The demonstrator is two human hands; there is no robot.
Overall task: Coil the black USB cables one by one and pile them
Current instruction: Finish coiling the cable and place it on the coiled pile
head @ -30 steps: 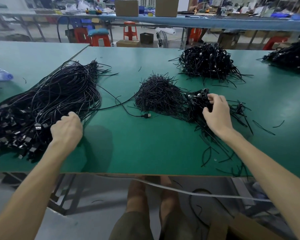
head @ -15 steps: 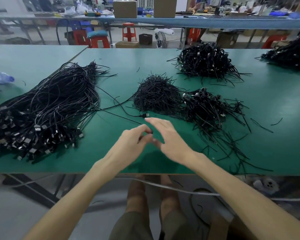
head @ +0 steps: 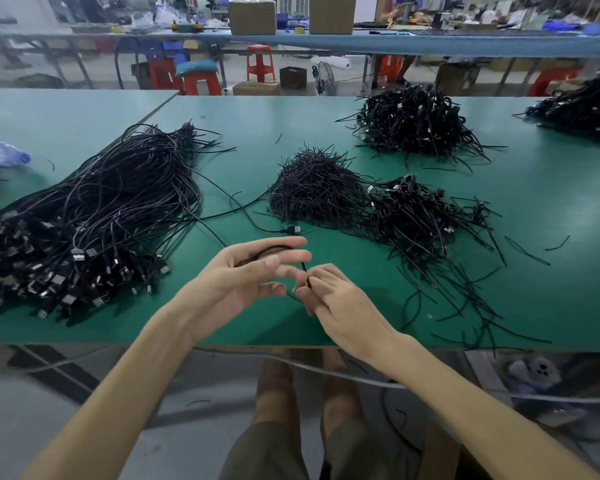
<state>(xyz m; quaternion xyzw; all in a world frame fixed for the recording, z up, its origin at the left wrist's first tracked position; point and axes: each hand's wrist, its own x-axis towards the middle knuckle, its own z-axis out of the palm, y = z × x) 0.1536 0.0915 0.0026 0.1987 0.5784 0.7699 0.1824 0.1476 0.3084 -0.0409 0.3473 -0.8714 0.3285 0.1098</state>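
A big bundle of loose black USB cables [head: 94,216] lies on the left of the green table [head: 551,271]. My left hand [head: 243,278] is above the table's front middle with straight spread fingers, and one black cable [head: 271,250] loops across its fingers. My right hand [head: 329,296] pinches that cable's end between thumb and fingers, touching the left fingertips. A pile of coiled cables [head: 426,220] lies to the right, with a heap of short black ties [head: 312,188] beside it. A single USB plug [head: 293,230] lies just beyond my hands.
Two more heaps of coiled cables sit at the back [head: 413,123] and far right [head: 582,105]. A plastic bottle [head: 0,154] lies at the left edge. Stray black ties [head: 465,306] litter the front right. Stools and boxes stand behind the table.
My left hand left the loose bundle and my right hand left the coiled pile. Both met at the front middle, and a cable now loops over my left fingers.
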